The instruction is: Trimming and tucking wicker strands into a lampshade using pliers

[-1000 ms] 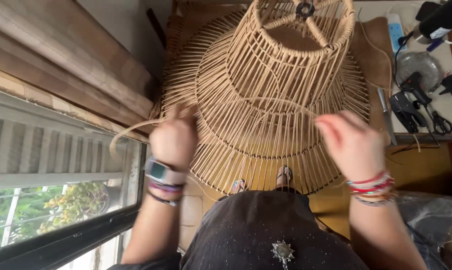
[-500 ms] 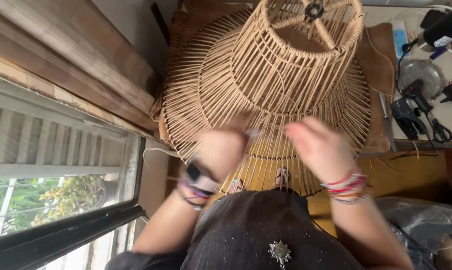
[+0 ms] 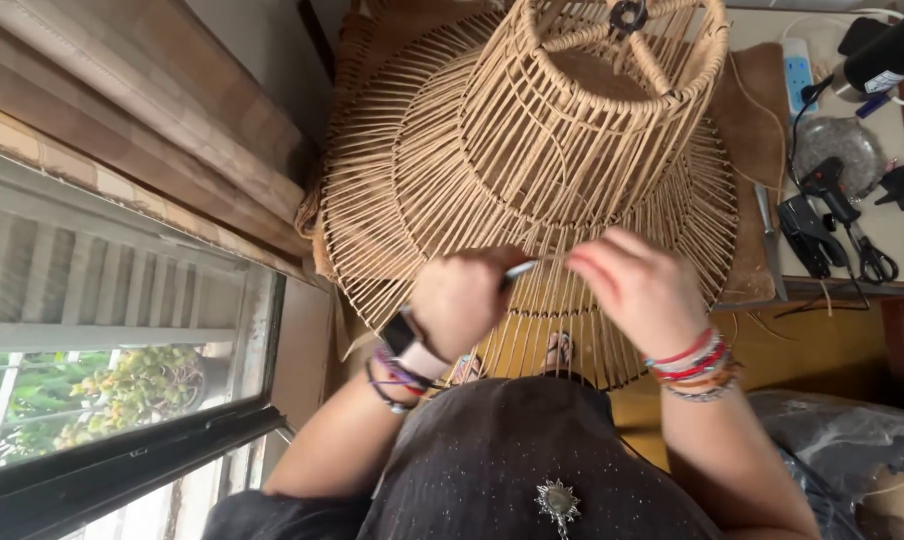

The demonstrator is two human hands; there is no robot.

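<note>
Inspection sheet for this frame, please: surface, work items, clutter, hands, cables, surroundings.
Surface: brown mat under the work.
Work items: woven rattan lampshade; thin metal tool.
Clutter: scissors, black hand tools, metal dish.
Hands: left hand grips the tool; right hand pinches at the weave.
Cables: black cord by a power strip.
Surroundings: window on the left, greenery outside.

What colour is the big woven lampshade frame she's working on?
Pale tan, natural straw colour, on the woven lampshade frame; the head view shows it.
</note>
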